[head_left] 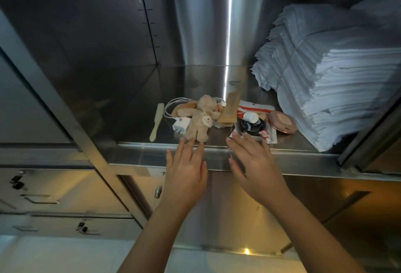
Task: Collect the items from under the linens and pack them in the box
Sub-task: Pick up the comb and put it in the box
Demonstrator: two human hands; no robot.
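Observation:
A pile of small items lies on the steel cabinet shelf [138, 99]: a beige plush bunny [200, 118], a white charger plug [181, 125] with its coiled cable [173, 104], a cream comb [156, 122], a tan tube [229, 110], a small white-capped tube [248, 116], a black item in a clear packet [252, 128] and a round pink compact [282, 123]. A stack of folded white linens [329, 81] stands to the right of them. My left hand [186, 170] reaches with straight fingers just below the bunny's feet. My right hand [255, 164] is spread, its fingertips at the clear packet. No box is in view.
The shelf's front lip [147, 155] runs under both hands. An open steel cabinet door [50, 90] slants at the left. Lower steel doors with latches [82, 226] are below. The cabinet's back wall [195, 23] is dark and reflective.

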